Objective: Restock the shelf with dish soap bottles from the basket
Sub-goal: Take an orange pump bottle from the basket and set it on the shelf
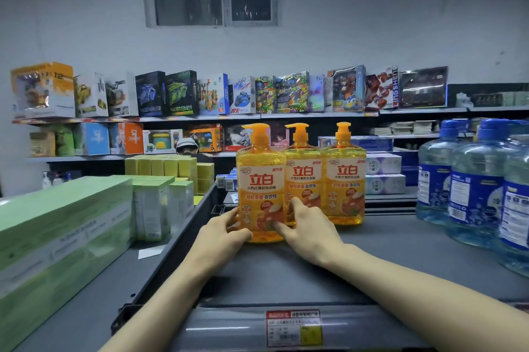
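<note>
Three orange dish soap bottles with pump tops stand upright in a row on the grey shelf [400, 242]. The nearest, leftmost bottle [259, 177] stands between my two hands. My left hand [226, 232] wraps its lower left side, thumb at the base. My right hand [305, 222] presses its lower right side, fingers spread between it and the middle bottle [303, 174]. The right bottle [345, 174] stands untouched. The basket is out of view.
Large blue-capped water jugs [469, 179] crowd the shelf's right side. Green boxes [63, 231] fill the neighbouring shelf on the left, past a dark divider [177, 240]. A price label [293, 327] sits on the front edge. Toy boxes line the far shelves; a person's capped head [187, 145] shows behind.
</note>
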`<state>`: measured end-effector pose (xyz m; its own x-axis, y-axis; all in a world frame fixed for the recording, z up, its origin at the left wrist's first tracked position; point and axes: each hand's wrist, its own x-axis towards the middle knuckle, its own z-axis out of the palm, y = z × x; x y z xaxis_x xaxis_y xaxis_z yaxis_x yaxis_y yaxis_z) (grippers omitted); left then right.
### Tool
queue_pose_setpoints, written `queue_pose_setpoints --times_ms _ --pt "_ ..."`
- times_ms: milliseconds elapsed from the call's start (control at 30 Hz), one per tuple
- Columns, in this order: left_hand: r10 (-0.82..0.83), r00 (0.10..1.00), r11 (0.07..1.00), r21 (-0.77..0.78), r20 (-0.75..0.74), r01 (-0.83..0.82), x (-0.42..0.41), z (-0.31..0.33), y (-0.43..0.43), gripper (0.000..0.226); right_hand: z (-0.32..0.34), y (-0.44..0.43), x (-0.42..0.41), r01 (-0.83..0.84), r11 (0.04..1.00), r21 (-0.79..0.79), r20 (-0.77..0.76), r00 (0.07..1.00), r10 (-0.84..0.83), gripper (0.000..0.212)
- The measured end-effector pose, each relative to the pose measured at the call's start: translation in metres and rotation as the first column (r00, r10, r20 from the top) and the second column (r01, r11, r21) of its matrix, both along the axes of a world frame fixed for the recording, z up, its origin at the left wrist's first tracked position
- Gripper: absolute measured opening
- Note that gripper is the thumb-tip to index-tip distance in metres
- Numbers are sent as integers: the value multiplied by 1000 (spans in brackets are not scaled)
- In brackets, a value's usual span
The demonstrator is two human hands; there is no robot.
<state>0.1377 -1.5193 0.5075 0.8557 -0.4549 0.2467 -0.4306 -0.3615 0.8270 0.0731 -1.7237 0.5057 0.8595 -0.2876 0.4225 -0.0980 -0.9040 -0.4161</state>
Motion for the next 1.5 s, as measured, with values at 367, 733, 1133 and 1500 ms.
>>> queue_pose_setpoints --times_ms 367,733,1133,1500 --pt "61 968 946 295 243 -133 -51 22 -6 28 32 -25 -84 -157 957 -245 -357 932 62 48" --pt "-65 896 722 640 440 -263 -225 39 -125 56 42 -122 -272 -84 915 -395 -296 954 -40 58" --pt "-378 786 768 640 488 -28 -419 -8 -352 44 -19 -297 -507 231 886 -401 -167 933 -319 40" --pt "-746 600 551 773 288 314 -545 -116 -552 33 -122 -422 -663 557 781 -282 -355 696 -624 38"
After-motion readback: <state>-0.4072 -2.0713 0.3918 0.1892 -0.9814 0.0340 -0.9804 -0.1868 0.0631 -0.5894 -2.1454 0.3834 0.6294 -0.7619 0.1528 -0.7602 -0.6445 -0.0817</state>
